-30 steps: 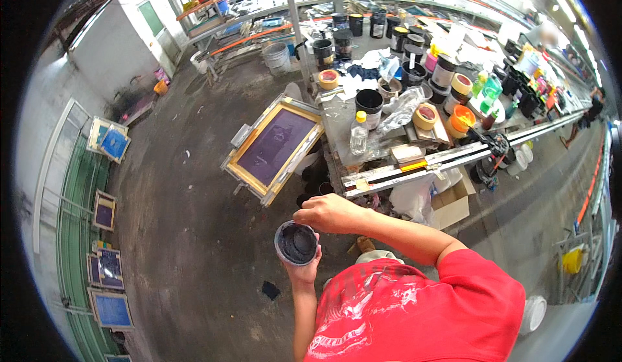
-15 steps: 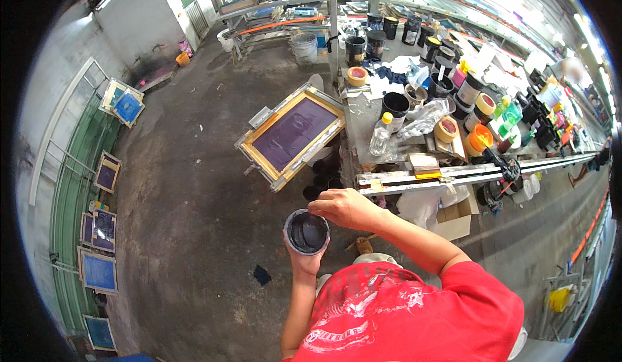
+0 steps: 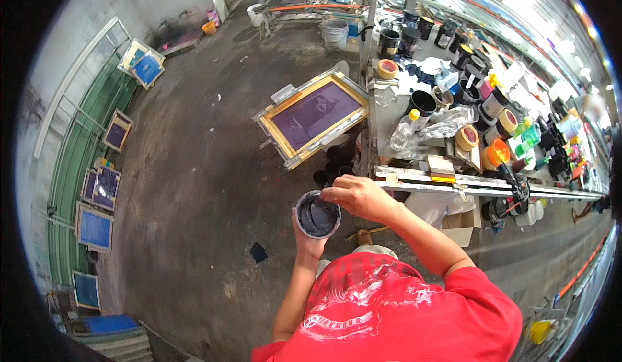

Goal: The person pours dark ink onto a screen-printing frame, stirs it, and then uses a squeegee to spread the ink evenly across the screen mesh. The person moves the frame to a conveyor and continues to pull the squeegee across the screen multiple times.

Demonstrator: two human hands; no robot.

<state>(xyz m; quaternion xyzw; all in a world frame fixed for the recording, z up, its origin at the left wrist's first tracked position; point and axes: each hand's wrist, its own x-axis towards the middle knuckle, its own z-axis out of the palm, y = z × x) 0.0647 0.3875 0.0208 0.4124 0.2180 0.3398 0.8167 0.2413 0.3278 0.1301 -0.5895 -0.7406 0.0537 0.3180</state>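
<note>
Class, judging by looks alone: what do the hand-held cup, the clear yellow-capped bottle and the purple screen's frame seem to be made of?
Cup: probably plastic, fairly matt; thin, even grey rim.
Bottle: clear plastic or glass, glossy; see-through with highlights.
Frame: perhaps wood or taped metal, dull; yellow-brown bands, greyer outer edges.

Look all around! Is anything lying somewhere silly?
Maybe: a small, dark, squarish scrap, perhaps cloth, lies loose on the stained grey floor, left of the left hand holding a round, pale-rimmed tub of dark paste. It looks dropped, since many loose supplies sit on the cluttered grey worktable.
</note>
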